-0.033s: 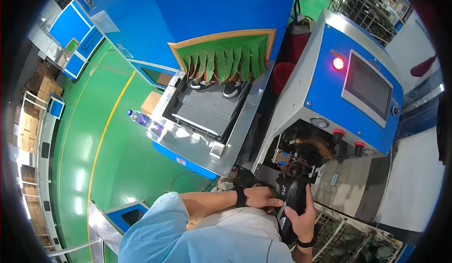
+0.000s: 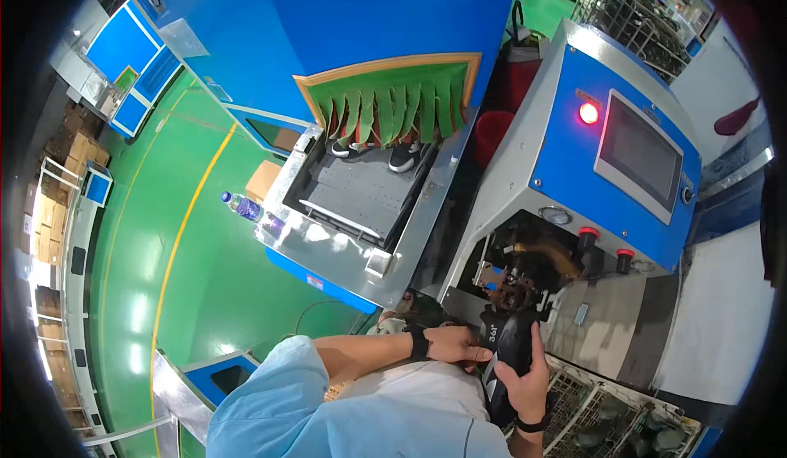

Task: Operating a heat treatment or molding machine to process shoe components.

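Note:
A black shoe (image 2: pixel 514 345) with a white patch on its side is held in front of my body, its far end up against the metal clamp parts (image 2: pixel 515 287) of a machine. My right hand (image 2: pixel 526 386) is wrapped round the shoe's right side, thumb across the top and fingers along the edge. From the left, my left hand (image 2: pixel 449 344) grips the shoe's near left edge, its thumb laid on it and the other fingers curled partly out of sight. Beside that thumb, a black flap (image 2: pixel 489 332) with pale printed marks stands out. The shoe's underside is hidden.
The blue and grey machine (image 2: pixel 557 150) has a screen, a lit red lamp and two red-topped knobs. Left of it, shoes (image 2: pixel 403 158) sit on a conveyor (image 2: pixel 361 187) under green strip curtains. A bottle (image 2: pixel 242 205) stands on its metal edge. Wire racks (image 2: pixel 574 413) are at lower right.

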Available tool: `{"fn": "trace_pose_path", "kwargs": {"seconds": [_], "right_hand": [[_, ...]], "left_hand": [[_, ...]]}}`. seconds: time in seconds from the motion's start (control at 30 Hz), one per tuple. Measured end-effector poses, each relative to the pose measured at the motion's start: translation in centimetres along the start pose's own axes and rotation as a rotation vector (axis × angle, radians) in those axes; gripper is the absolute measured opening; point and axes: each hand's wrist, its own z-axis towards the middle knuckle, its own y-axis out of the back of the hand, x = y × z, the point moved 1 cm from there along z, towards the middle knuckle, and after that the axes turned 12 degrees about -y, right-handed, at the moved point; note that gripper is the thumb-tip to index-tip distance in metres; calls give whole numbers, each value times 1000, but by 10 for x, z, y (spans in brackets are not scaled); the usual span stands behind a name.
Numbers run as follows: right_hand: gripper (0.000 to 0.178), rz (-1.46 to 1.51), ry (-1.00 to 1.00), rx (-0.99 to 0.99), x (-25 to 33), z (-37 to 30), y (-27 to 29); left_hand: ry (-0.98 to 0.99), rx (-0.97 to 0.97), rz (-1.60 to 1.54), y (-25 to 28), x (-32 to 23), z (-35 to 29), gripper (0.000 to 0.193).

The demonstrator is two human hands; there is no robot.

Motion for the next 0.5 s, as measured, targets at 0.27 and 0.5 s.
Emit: {"fn": "trace_pose_path", "kwargs": {"seconds": [0.27, 0.5], "right_hand": [[82, 240, -146, 26, -22, 9, 13], [55, 1444, -256, 191, -120, 19, 17]], "left_hand": [[-190, 4, 277, -21, -10, 14, 34], [-187, -389, -268, 4, -79, -1, 32]]}}
